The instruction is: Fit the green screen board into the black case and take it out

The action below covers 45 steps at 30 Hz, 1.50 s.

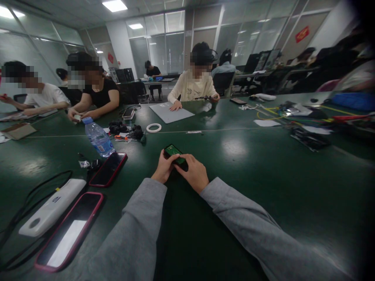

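Between my two hands is a small green circuit board (173, 149) with a dark edge or casing around it. My left hand (163, 167) grips its left side, thumb resting across the near part of the board. On the right side, my right hand (194, 171) pinches the near corner with thumb and fingers. Both hands are closed on it just over the dark green table (234, 187). The underside of the board and the fingertips beneath it are hidden.
To my left lie two red-cased phones (108, 170), a white power bank-like device (54, 207) with black cables, and a water bottle (99, 137). Farther off are a tape roll (154, 128) and a grey panel (171, 113) under a co-worker's hand. Wires and parts (310, 136) clutter the right.
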Available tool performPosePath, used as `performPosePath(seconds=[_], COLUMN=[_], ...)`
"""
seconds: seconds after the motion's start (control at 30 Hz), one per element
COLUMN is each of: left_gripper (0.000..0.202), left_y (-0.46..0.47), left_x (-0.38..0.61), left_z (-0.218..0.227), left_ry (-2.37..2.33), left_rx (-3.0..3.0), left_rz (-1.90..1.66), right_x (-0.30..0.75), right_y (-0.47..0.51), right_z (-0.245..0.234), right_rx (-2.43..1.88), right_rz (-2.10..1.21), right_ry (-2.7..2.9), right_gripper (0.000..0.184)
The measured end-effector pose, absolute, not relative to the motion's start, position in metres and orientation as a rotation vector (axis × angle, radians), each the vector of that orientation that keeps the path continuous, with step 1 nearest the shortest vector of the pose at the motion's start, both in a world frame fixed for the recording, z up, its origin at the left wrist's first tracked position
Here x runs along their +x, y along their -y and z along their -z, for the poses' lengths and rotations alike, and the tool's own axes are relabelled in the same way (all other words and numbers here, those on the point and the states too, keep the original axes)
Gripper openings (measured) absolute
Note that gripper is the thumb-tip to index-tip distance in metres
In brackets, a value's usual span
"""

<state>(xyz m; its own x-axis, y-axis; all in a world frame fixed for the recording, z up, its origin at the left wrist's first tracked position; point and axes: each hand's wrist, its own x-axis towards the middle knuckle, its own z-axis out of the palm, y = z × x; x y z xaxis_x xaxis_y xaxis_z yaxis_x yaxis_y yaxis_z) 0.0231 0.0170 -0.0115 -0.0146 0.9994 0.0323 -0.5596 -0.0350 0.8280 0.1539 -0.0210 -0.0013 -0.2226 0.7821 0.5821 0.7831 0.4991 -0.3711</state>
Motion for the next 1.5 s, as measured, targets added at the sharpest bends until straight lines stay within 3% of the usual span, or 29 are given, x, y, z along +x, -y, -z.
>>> performPosePath(seconds=[0.3,0.6,1.5], left_gripper=[0.041,0.052,0.046], left_y=[-0.0179,-0.0193,-0.0174], left_x=[0.0173,0.0148,0.016], left_z=[0.0082,0.0078,0.0071], left_ry=[-0.72,-0.758,-0.722], left_rx=[0.721,0.675,0.651], left_rz=[-1.379,-1.392,-1.449], right_x=[0.1562,0.1551,0.1553], right_y=[0.0189,0.0198,0.0206], right_z=[0.0064,0.0049,0.0015], right_rx=[-1.235,-1.211,-1.207], right_rz=[0.068,0.08,0.094], right_ry=[1.973,2.009,2.105], right_gripper=[0.033,0.031,0.035])
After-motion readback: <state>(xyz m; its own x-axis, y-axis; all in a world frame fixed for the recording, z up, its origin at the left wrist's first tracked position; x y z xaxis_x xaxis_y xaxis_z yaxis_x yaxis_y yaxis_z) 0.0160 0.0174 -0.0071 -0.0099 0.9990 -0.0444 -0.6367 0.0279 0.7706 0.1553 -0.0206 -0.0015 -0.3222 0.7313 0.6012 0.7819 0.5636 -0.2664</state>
